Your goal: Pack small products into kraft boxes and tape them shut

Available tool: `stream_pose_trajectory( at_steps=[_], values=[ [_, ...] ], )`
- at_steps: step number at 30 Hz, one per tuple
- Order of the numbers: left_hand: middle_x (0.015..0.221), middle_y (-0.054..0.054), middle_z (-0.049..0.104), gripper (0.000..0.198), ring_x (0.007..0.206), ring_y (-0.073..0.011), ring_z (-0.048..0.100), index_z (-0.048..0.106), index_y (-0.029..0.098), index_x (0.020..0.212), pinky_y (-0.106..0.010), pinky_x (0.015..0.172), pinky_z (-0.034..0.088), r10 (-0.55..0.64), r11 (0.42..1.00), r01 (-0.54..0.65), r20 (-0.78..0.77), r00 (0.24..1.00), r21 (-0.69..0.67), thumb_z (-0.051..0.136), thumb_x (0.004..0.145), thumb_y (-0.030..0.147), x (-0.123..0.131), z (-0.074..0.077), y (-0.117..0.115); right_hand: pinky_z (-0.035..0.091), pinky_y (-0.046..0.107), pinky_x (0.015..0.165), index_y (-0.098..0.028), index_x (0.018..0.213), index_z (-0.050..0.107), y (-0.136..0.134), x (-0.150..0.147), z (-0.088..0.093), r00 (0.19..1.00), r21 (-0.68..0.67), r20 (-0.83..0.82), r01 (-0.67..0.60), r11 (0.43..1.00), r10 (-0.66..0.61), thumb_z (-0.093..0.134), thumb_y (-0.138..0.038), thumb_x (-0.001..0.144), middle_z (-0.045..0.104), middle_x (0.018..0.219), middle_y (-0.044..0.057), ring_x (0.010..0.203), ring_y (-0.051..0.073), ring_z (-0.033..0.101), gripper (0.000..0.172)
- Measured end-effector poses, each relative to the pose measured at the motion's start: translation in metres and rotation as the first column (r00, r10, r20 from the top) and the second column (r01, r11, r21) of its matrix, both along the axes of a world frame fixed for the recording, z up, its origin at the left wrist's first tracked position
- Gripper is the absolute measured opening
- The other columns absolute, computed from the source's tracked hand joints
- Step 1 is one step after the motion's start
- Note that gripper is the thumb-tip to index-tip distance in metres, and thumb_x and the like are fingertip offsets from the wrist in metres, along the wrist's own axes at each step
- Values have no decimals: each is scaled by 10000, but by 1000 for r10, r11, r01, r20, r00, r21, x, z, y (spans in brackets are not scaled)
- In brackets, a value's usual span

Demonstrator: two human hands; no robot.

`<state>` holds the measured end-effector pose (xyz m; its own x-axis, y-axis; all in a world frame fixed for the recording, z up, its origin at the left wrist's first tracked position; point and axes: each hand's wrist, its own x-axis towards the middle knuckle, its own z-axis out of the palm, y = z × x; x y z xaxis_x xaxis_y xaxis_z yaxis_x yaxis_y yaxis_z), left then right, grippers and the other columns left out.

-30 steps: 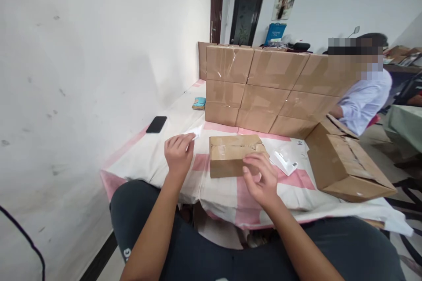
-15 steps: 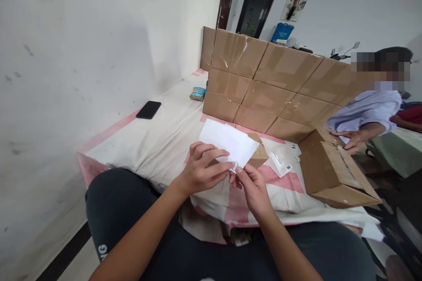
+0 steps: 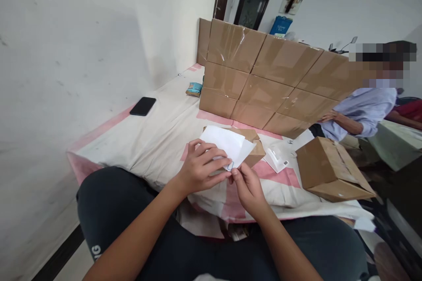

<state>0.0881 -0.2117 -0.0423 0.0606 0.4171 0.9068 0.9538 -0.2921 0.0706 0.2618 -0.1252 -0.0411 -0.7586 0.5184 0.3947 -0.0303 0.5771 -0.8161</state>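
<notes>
Both hands hold a few white paper sheets [image 3: 224, 138] above the bed-like covered surface. My left hand [image 3: 204, 167] has its fingers laid across the sheets, gripping them near the lower edge. My right hand [image 3: 249, 186] pinches the near corner between thumb and fingers. At that corner shows a small blue loop, which looks like a paper clip [image 3: 230, 166]. The sheets are slightly fanned at the right. Behind them stands a small cardboard box [image 3: 259, 156], partly covered. A flat white box [image 3: 276, 159] lies to its right.
Stacked taped cartons [image 3: 263, 83] form a wall at the back. An open cardboard carton [image 3: 316, 164] sits at the right edge. On the left lie a black phone [image 3: 143, 106] and a blue packet [image 3: 194, 89]. Another person [image 3: 365, 105] is at the right, beyond the cartons.
The sheets have tilted lower and their edges now lie differently fanned, with both hands still on them. The other person's hand has drawn away from the open carton. The view has shifted slightly.
</notes>
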Motion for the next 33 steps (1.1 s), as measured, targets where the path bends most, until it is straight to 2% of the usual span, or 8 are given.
stream_pose_trajectory(
  at_steps=[5, 7, 12, 14, 17, 21, 28, 33],
  values=[
    [930, -1, 760, 169, 913, -194, 633, 687, 253, 982, -419, 909, 343, -49, 999, 49, 29, 998, -2, 721, 843, 343, -1, 1, -2, 369, 251, 605, -206, 807, 530, 1, 0, 0, 1000, 74, -9, 10, 997, -9, 457, -287, 1028, 529, 701, -19, 632, 126, 483, 247],
    [931, 2, 756, 175, 912, -194, 629, 686, 251, 984, -425, 919, 341, -63, 998, 63, 37, 997, -10, 721, 832, 331, -2, 1, -2, 375, 249, 610, -204, 793, 537, -1, 1, 0, 1000, 55, -20, 10, 998, -9, 471, -292, 1025, 544, 704, -16, 638, 126, 496, 257],
    [932, 6, 759, 201, 916, -193, 625, 673, 247, 993, -422, 919, 346, -44, 999, 44, -13, 999, 10, 739, 822, 329, -1, 2, -3, 376, 249, 586, -200, 766, 554, -5, -1, 1, 996, -209, -89, -12, 978, -7, 498, -369, 1019, 539, 660, -19, 602, 121, 493, 309],
    [928, 8, 762, 190, 910, -186, 627, 666, 248, 973, -412, 911, 355, -8, 998, 11, -49, 999, 58, 751, 823, 328, 0, 1, -3, 355, 251, 565, -200, 756, 552, -6, -2, 1, 993, -352, -119, -43, 935, 1, 526, -401, 1006, 529, 637, -22, 582, 120, 473, 322],
    [905, 27, 760, 150, 866, -160, 630, 663, 263, 905, -391, 902, 366, 41, 988, -25, -101, 994, 156, 774, 807, 243, 1, -1, -4, 320, 259, 559, -200, 743, 545, -6, -3, 1, 985, -539, -173, -105, 836, 12, 587, -417, 975, 506, 605, -30, 569, 119, 438, 320],
    [884, 51, 750, 193, 834, -128, 616, 664, 285, 845, -368, 900, 376, 74, 965, -35, -140, 987, 258, 740, 807, 111, 1, -2, -6, 271, 263, 544, -188, 729, 565, -10, -3, 6, 980, -692, -197, -153, 705, 20, 653, -422, 924, 444, 539, -49, 528, 109, 386, 317],
    [891, 60, 740, 148, 838, -129, 556, 705, 297, 808, -353, 829, 389, 118, 928, -34, -207, 971, 371, 771, 784, 167, 4, -4, -11, 217, 257, 505, -164, 699, 602, -20, 0, 23, 977, -834, -190, -211, 510, 94, 673, -363, 891, 384, 476, -70, 453, 81, 338, 285],
    [916, 57, 736, 120, 849, -138, 538, 709, 314, 789, -360, 851, 386, 122, 920, -26, -222, 968, 392, 746, 824, 206, 6, -5, -13, 194, 257, 487, -178, 690, 566, -23, 2, 27, 969, -864, -211, -245, 439, 126, 652, -367, 900, 338, 469, -84, 434, 74, 276, 296]
  ],
)
